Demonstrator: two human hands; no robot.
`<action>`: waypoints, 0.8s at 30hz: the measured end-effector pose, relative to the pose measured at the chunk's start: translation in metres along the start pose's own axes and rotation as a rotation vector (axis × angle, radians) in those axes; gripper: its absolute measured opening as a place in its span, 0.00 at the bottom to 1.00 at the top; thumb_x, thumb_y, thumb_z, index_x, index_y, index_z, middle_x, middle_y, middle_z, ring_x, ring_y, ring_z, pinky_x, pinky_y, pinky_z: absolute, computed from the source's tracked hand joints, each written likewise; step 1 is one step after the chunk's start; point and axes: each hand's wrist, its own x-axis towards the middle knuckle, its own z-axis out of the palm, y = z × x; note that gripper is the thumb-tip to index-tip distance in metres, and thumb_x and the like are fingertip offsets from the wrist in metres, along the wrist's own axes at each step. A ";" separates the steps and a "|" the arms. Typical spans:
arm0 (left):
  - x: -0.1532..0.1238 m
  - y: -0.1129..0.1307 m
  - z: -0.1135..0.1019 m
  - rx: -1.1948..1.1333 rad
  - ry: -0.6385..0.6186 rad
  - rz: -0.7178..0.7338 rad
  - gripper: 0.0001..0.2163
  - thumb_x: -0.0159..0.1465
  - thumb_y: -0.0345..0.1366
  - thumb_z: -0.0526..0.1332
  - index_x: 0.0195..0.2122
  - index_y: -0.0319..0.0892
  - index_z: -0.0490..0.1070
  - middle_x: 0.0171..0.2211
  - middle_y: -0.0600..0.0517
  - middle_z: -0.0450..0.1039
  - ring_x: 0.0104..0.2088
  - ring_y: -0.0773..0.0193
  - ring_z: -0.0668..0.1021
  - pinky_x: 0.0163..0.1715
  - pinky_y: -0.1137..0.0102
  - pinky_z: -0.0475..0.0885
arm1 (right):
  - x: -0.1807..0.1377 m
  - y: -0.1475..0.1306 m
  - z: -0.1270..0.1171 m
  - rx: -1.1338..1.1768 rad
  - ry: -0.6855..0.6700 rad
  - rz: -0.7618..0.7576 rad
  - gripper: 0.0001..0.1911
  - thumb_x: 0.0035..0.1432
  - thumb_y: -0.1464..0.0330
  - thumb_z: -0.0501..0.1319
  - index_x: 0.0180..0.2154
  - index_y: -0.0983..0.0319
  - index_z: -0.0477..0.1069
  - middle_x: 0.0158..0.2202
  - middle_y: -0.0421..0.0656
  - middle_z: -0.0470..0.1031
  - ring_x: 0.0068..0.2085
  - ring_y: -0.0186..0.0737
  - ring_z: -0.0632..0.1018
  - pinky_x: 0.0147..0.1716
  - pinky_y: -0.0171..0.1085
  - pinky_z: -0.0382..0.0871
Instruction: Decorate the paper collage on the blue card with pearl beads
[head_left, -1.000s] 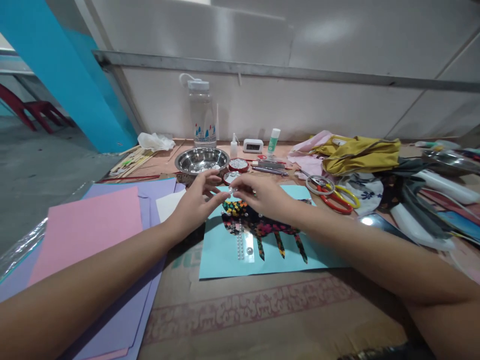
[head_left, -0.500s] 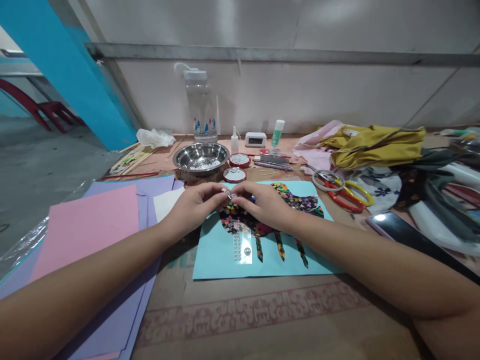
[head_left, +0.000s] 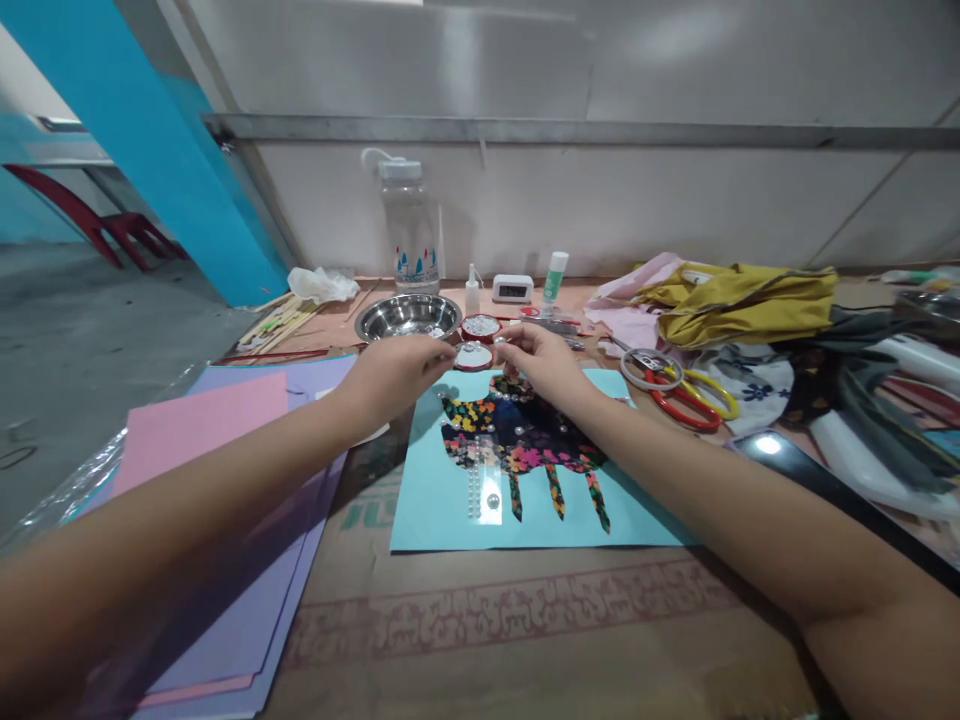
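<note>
While the right hand [head_left: 544,360] pinches a small shiny bead [head_left: 500,342] between thumb and forefinger above the turquoise sheet's [head_left: 427,515] back edge, the left hand [head_left: 397,378] hangs by its back left corner, fingertips drawn together, and I cannot tell whether they grip anything. On the sheet lies a floral fabric cut-out [head_left: 536,459], with a clear pearl-sticker strip [head_left: 487,485] near the front edge. A steel bowl [head_left: 369,320] sits toward the worktop's [head_left: 360,650] back edge.

Craft workspace; building type undetermined. Relative to turquoise sheet [head_left: 435,515]: scissors [head_left: 664,385] and fabric [head_left: 750,308] right, glue stick [head_left: 553,281] behind, pastel paper [head_left: 206,425] left, printed cardboard [head_left: 525,640] beneath. Grey floor [head_left: 154,325] and red chair [head_left: 129,224] lie farther left.
</note>
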 end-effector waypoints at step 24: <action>-0.011 0.025 0.023 -0.517 -0.075 -0.221 0.18 0.66 0.52 0.58 0.42 0.45 0.80 0.38 0.50 0.81 0.38 0.58 0.79 0.37 0.66 0.71 | -0.022 0.005 0.005 -0.533 -0.040 -0.500 0.07 0.63 0.64 0.62 0.37 0.62 0.72 0.32 0.41 0.76 0.32 0.36 0.74 0.33 0.34 0.63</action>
